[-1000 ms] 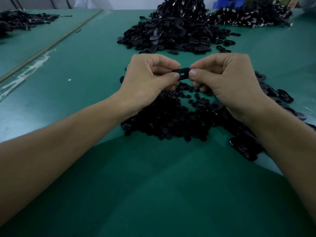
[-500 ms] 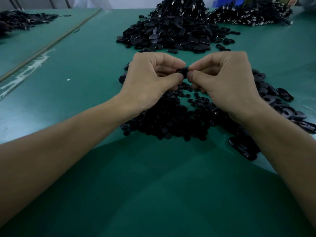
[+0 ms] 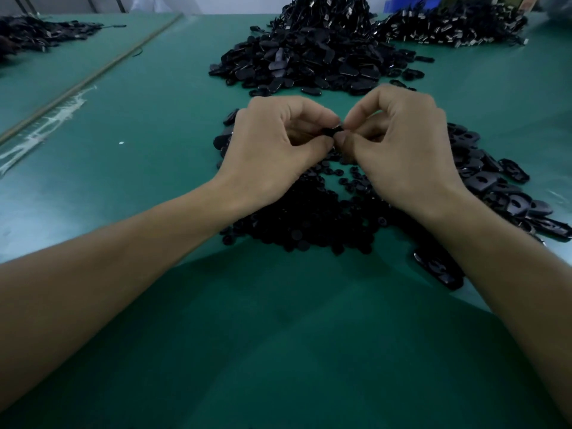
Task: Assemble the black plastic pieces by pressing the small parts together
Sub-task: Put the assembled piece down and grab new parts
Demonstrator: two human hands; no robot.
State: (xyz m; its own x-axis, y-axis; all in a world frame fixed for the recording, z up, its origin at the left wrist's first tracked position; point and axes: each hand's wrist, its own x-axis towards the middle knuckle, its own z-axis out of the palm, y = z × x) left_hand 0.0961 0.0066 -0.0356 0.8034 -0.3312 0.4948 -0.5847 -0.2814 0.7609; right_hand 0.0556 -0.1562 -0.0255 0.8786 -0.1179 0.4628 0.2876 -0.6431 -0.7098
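Observation:
My left hand (image 3: 272, 147) and my right hand (image 3: 402, 150) meet fingertip to fingertip above the green table, both pinching one small black plastic piece (image 3: 333, 130). Only a sliver of that piece shows between my thumbs and forefingers. Beneath my hands lies a heap of small round black parts (image 3: 309, 215). To the right of it sits a spread of flat oval black pieces with holes (image 3: 495, 187).
A big mound of oval black pieces (image 3: 309, 60) rises at the back centre, with another pile (image 3: 452, 26) at the back right and one (image 3: 34, 35) at the far left. A seam strip (image 3: 93, 78) crosses the green table (image 3: 278, 351) diagonally on the left.
My thumbs and fingers have closed in over the black piece, which showed plainly between my hands a second ago. Both hands shifted slightly while staying together.

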